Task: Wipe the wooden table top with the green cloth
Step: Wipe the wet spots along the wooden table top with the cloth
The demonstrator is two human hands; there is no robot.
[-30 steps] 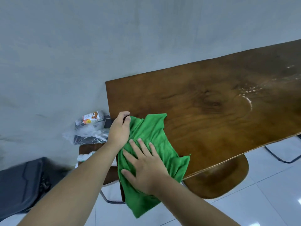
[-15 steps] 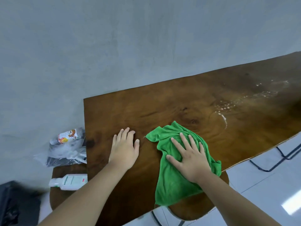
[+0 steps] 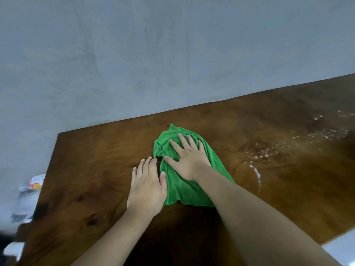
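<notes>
The green cloth (image 3: 185, 191) lies bunched on the dark wooden table top (image 3: 92, 169), near the middle of the view. My right hand (image 3: 188, 160) presses flat on the cloth's far half, fingers spread and pointing toward the wall. My left hand (image 3: 148, 187) rests palm-down on the bare wood just left of the cloth, its thumb touching the cloth's edge. To the right of the cloth, water droplets (image 3: 269, 152) and a white streak (image 3: 256, 172) sit on the wood.
A grey wall (image 3: 172, 54) runs along the table's far edge. Beyond the table's left end, lower down, are a printed can (image 3: 36, 183), a plastic bag (image 3: 25, 206) and something white (image 3: 13, 250). White floor (image 3: 342, 248) shows at the bottom right.
My right hand has slid the cloth from the table's left end and front edge toward the middle and the wall. My left hand let go of the cloth and lies flat on the wood.
</notes>
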